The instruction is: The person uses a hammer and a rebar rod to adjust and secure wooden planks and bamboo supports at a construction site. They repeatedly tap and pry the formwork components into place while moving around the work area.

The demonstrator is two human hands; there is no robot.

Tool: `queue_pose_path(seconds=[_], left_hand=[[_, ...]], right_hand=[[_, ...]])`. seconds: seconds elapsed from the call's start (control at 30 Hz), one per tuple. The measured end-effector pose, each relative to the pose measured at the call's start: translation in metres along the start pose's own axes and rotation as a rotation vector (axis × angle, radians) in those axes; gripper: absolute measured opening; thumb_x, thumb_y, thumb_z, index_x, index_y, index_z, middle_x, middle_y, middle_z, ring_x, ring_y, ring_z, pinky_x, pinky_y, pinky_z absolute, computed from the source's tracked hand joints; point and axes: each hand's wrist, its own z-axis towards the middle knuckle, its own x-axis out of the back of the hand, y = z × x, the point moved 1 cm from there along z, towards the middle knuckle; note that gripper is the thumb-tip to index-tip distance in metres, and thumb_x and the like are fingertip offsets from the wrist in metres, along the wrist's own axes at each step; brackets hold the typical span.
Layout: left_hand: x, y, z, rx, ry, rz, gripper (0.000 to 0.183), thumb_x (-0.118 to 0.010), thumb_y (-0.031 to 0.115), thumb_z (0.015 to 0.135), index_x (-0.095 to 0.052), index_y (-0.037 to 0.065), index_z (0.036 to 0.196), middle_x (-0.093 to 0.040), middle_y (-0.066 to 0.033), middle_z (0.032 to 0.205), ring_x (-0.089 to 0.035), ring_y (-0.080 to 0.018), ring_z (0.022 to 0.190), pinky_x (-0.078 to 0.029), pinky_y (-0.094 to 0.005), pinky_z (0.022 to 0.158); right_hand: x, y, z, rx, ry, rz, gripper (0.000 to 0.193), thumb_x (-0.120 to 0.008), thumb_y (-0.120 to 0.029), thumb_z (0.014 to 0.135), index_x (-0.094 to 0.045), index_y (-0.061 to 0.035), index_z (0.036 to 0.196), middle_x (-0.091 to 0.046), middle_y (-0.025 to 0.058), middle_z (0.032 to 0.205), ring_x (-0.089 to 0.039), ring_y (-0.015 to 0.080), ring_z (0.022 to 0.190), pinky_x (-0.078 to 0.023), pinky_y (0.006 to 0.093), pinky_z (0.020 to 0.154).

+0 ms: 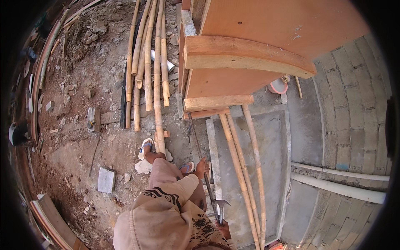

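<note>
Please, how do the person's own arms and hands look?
The long, loose beige fabric left sleeve has dark printed markings. The left hand and right hand wear no visible gloves. The right sleeve cannot be made out clearly.

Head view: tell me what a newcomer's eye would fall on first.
The big orange-brown wooden panel likely comes first, filling much of the upper right. Next, the long bamboo poles lying on rubbly ground at upper centre-left; then, below centre, the left hand gripping a dark rod and the right hand a hammer.
</note>
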Motion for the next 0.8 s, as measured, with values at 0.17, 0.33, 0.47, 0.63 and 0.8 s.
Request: queue_pose_path(seconds=[0.17,0.33,0.47,0.63,0.8], left_hand=[[-0.003,0.009,0.016,-0.006,0.072,0.014,0.056,-0.053,0.059,0.099,-0.027,0.022,0.065,-0.02,0.004,0.055,-0.022,-0.0138,0.043,-0.022,-0.0354,0.046],[-0.008,0.019,0.015,-0.023,0.054,-0.024,0.056,-0.051,0.057,0.101,-0.027,0.024,0.062,-0.022,0.0046,0.053,-0.026,-0.0149,0.041,-0.024,-0.0349,0.045],[-0.06,0.07,-0.017,0.031,0.021,-0.178,0.048,-0.053,0.045,0.102,-0.033,0.022,0.065,-0.026,0.0059,0.053,-0.028,-0.0119,0.042,-0.026,-0.031,0.043],[-0.123,0.127,-0.067,0.073,-0.141,-0.392,0.045,-0.047,0.033,0.106,-0.034,0.02,0.065,-0.03,0.006,0.053,-0.031,-0.0087,0.042,-0.03,-0.0257,0.041],[-0.121,0.183,-0.085,0.022,-0.193,-0.636,0.046,-0.048,0.033,0.106,-0.033,0.02,0.065,-0.031,0.0063,0.054,-0.032,-0.0078,0.042,-0.031,-0.0244,0.041]], right_hand=[[-0.006,-0.023,0.01,-0.037,0.055,-0.064,0.018,-0.072,-0.021,0.098,-0.063,-0.0044,0.097,-0.059,-0.003,0.072,-0.05,0.0067,0.06,-0.04,0.0242,0.053],[-0.001,-0.071,-0.013,-0.04,0.046,-0.08,0.014,-0.071,-0.018,0.096,-0.066,-0.0052,0.098,-0.058,-0.0027,0.067,-0.049,0.0059,0.056,-0.039,0.0239,0.05],[-0.02,-0.307,-0.106,-0.143,-0.015,-0.216,0.012,-0.07,-0.012,0.097,-0.061,-0.0044,0.093,-0.059,0.0016,0.066,-0.053,0.0083,0.052,-0.042,0.0245,0.046],[-0.054,-0.501,-0.168,-0.198,-0.07,-0.326,0.048,-0.057,-0.003,0.091,-0.053,0.0084,0.137,-0.061,0.0074,0.077,-0.057,0.0134,0.061,-0.046,0.0286,0.053],[-0.107,-0.632,-0.17,-0.183,-0.148,-0.344,0.058,-0.06,-0.001,0.086,-0.048,0.0123,0.141,-0.061,0.0079,0.075,-0.056,0.0133,0.06,-0.045,0.028,0.054]])
